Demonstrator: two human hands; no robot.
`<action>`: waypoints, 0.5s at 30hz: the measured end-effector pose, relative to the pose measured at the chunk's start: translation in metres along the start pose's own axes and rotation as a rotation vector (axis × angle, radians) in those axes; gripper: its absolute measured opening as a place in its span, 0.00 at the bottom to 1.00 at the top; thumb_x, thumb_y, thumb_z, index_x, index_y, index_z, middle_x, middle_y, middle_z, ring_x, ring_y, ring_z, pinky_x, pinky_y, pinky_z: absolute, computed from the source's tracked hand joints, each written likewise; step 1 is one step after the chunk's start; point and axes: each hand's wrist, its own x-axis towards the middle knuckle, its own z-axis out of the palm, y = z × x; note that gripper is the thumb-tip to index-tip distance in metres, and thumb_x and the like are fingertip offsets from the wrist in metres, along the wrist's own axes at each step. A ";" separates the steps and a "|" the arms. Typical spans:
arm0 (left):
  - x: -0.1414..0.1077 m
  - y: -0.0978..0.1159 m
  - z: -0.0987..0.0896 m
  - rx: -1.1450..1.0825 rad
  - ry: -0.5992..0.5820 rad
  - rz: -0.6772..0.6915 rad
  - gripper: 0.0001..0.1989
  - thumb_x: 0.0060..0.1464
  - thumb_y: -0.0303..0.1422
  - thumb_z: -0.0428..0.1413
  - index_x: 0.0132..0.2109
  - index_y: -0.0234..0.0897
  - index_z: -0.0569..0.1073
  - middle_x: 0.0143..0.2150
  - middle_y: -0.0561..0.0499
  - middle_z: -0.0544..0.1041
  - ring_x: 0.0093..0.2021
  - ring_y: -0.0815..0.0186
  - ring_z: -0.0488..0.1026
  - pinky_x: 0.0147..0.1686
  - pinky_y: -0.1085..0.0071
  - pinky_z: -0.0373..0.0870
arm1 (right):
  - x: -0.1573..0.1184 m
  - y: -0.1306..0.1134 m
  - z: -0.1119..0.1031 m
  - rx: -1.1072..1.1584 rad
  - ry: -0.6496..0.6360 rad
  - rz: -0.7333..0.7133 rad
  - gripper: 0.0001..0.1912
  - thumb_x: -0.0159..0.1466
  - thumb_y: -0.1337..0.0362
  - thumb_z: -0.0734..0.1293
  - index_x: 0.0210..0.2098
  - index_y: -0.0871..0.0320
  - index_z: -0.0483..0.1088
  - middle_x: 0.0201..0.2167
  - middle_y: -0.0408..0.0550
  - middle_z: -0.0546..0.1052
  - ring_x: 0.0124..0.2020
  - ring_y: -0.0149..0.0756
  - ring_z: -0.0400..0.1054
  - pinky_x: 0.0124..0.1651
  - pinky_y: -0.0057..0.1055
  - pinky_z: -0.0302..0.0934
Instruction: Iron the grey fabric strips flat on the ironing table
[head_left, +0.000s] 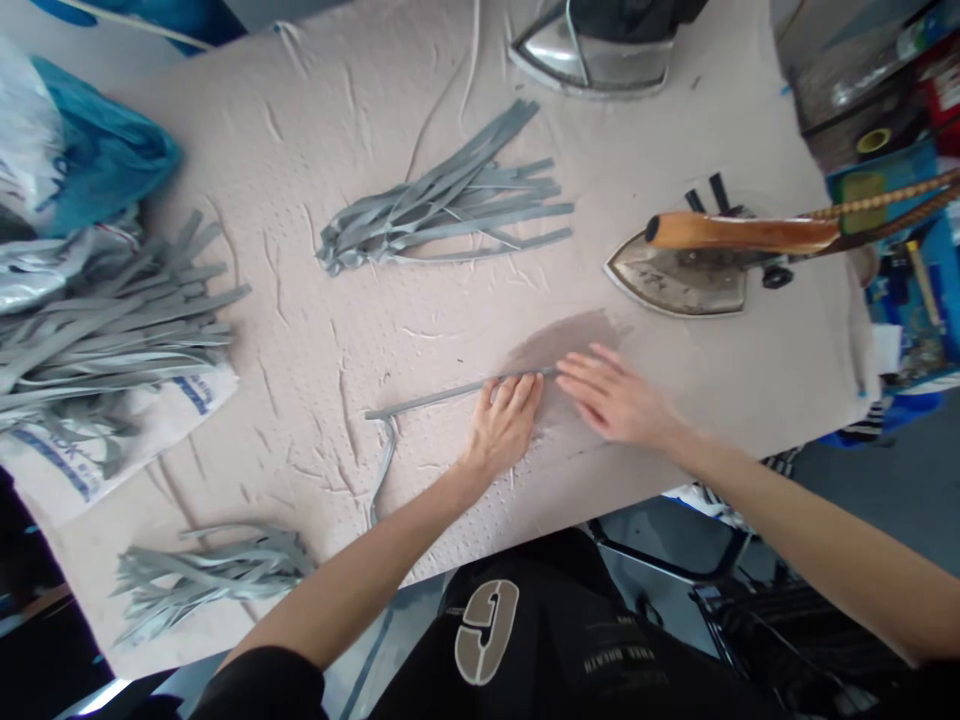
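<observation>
My left hand [504, 425] lies on a long grey strip [450, 396], its fingers bent over the strip's middle. The strip's far end curls down off to the left. My right hand [615, 395] rests flat on the pale padded table cover [300, 150], fingertips just past the strip's near end. A brown scorch mark [562, 340] spreads above it. To the right sits a steel iron with a wooden handle [679, 280], and a second iron [592, 55] stands at the top edge. Bundles of grey strips lie at the top middle [442, 200], left [112, 320] and bottom left [210, 575].
A blue plastic bag [97, 145] and a white printed sack [97, 460] lie at the left of the table. A white cord [450, 90] runs across the cover towards the top iron. Shelves with assorted items [885, 170] stand beyond the right edge.
</observation>
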 end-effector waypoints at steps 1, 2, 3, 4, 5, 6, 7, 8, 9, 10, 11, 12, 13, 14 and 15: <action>0.000 0.000 -0.001 0.004 -0.006 0.003 0.30 0.66 0.30 0.47 0.72 0.28 0.58 0.69 0.40 0.68 0.65 0.53 0.65 0.67 0.53 0.60 | 0.008 0.011 -0.018 -0.023 0.030 0.018 0.19 0.69 0.68 0.61 0.57 0.60 0.73 0.59 0.54 0.76 0.64 0.43 0.66 0.70 0.49 0.56; 0.000 0.000 -0.001 0.005 -0.013 0.005 0.30 0.66 0.30 0.47 0.73 0.28 0.58 0.69 0.40 0.68 0.65 0.53 0.65 0.67 0.53 0.60 | 0.017 0.024 -0.038 -0.070 0.051 0.087 0.18 0.69 0.66 0.62 0.56 0.58 0.74 0.59 0.54 0.76 0.64 0.43 0.66 0.70 0.49 0.55; 0.000 0.000 -0.001 0.004 -0.022 0.006 0.30 0.66 0.30 0.47 0.73 0.28 0.57 0.69 0.40 0.67 0.65 0.53 0.65 0.67 0.53 0.60 | 0.028 0.038 -0.058 -0.140 0.062 0.206 0.19 0.69 0.63 0.63 0.57 0.59 0.73 0.59 0.57 0.75 0.64 0.45 0.64 0.69 0.49 0.55; 0.001 0.000 -0.002 0.001 -0.030 0.004 0.31 0.66 0.30 0.48 0.73 0.29 0.57 0.69 0.40 0.67 0.65 0.53 0.65 0.67 0.53 0.60 | 0.039 0.052 -0.076 -0.222 0.004 0.341 0.24 0.68 0.59 0.65 0.61 0.62 0.70 0.62 0.63 0.71 0.66 0.51 0.61 0.67 0.50 0.55; 0.001 0.001 -0.002 -0.003 -0.039 0.001 0.31 0.65 0.30 0.48 0.73 0.29 0.57 0.69 0.40 0.67 0.65 0.52 0.65 0.67 0.53 0.60 | 0.049 0.066 -0.090 -0.296 -0.069 0.466 0.30 0.67 0.55 0.67 0.64 0.65 0.66 0.64 0.69 0.68 0.67 0.56 0.59 0.65 0.51 0.55; 0.002 0.001 -0.003 -0.007 -0.046 -0.005 0.32 0.65 0.30 0.49 0.73 0.30 0.57 0.69 0.40 0.67 0.65 0.52 0.65 0.67 0.52 0.60 | 0.058 0.081 -0.102 -0.355 -0.137 0.576 0.37 0.67 0.50 0.67 0.67 0.68 0.61 0.63 0.73 0.66 0.67 0.59 0.59 0.62 0.51 0.55; 0.002 0.002 -0.003 -0.012 -0.051 -0.010 0.32 0.65 0.30 0.49 0.74 0.31 0.57 0.69 0.40 0.67 0.65 0.52 0.65 0.67 0.52 0.60 | 0.066 0.094 -0.109 -0.387 -0.221 0.683 0.41 0.67 0.47 0.66 0.68 0.71 0.58 0.61 0.76 0.67 0.65 0.61 0.61 0.57 0.50 0.56; 0.003 0.002 -0.003 -0.016 -0.052 -0.013 0.32 0.65 0.30 0.49 0.74 0.31 0.57 0.69 0.40 0.67 0.65 0.52 0.65 0.67 0.52 0.60 | 0.071 0.107 -0.112 -0.387 -0.305 0.788 0.44 0.67 0.44 0.65 0.68 0.73 0.57 0.57 0.77 0.70 0.61 0.60 0.64 0.52 0.48 0.56; 0.004 0.002 -0.004 -0.018 -0.051 -0.015 0.32 0.64 0.30 0.49 0.73 0.31 0.57 0.69 0.40 0.67 0.65 0.52 0.65 0.67 0.52 0.60 | 0.074 0.118 -0.113 -0.375 -0.375 0.871 0.46 0.66 0.42 0.64 0.67 0.75 0.57 0.53 0.77 0.73 0.58 0.59 0.68 0.47 0.47 0.56; 0.004 0.002 -0.004 -0.021 -0.048 -0.015 0.32 0.64 0.30 0.49 0.73 0.30 0.57 0.69 0.40 0.67 0.65 0.52 0.65 0.67 0.52 0.60 | 0.075 0.126 -0.112 -0.355 -0.430 0.928 0.47 0.65 0.40 0.64 0.66 0.76 0.58 0.50 0.76 0.74 0.54 0.57 0.71 0.43 0.45 0.54; 0.004 0.002 -0.004 -0.024 -0.047 -0.015 0.32 0.64 0.30 0.49 0.73 0.30 0.57 0.69 0.40 0.67 0.65 0.51 0.65 0.67 0.52 0.60 | 0.074 0.130 -0.110 -0.339 -0.467 0.955 0.48 0.63 0.39 0.65 0.65 0.76 0.59 0.47 0.75 0.76 0.50 0.56 0.72 0.40 0.43 0.53; 0.004 0.002 -0.003 -0.029 -0.047 -0.014 0.33 0.64 0.30 0.50 0.73 0.30 0.57 0.69 0.40 0.67 0.65 0.51 0.64 0.67 0.52 0.60 | 0.072 0.130 -0.108 -0.330 -0.486 0.953 0.50 0.62 0.38 0.66 0.65 0.76 0.58 0.46 0.75 0.76 0.48 0.54 0.73 0.38 0.42 0.52; 0.004 0.002 -0.003 -0.034 -0.047 -0.013 0.33 0.64 0.30 0.50 0.73 0.30 0.57 0.69 0.39 0.67 0.65 0.51 0.64 0.67 0.52 0.60 | 0.069 0.126 -0.107 -0.326 -0.496 0.937 0.51 0.60 0.39 0.68 0.66 0.76 0.57 0.44 0.74 0.77 0.46 0.54 0.74 0.37 0.40 0.51; 0.004 0.002 -0.003 -0.038 -0.046 -0.012 0.33 0.63 0.30 0.50 0.73 0.30 0.57 0.69 0.39 0.67 0.65 0.51 0.64 0.67 0.52 0.60 | 0.066 0.117 -0.107 -0.315 -0.510 0.924 0.53 0.60 0.40 0.69 0.68 0.75 0.54 0.42 0.73 0.77 0.44 0.53 0.75 0.36 0.39 0.51; 0.004 0.002 -0.002 -0.041 -0.043 -0.010 0.33 0.64 0.30 0.49 0.74 0.30 0.57 0.69 0.39 0.67 0.66 0.51 0.64 0.67 0.52 0.59 | 0.064 0.104 -0.108 -0.284 -0.535 0.915 0.54 0.59 0.42 0.70 0.69 0.75 0.51 0.41 0.71 0.78 0.42 0.53 0.75 0.35 0.37 0.51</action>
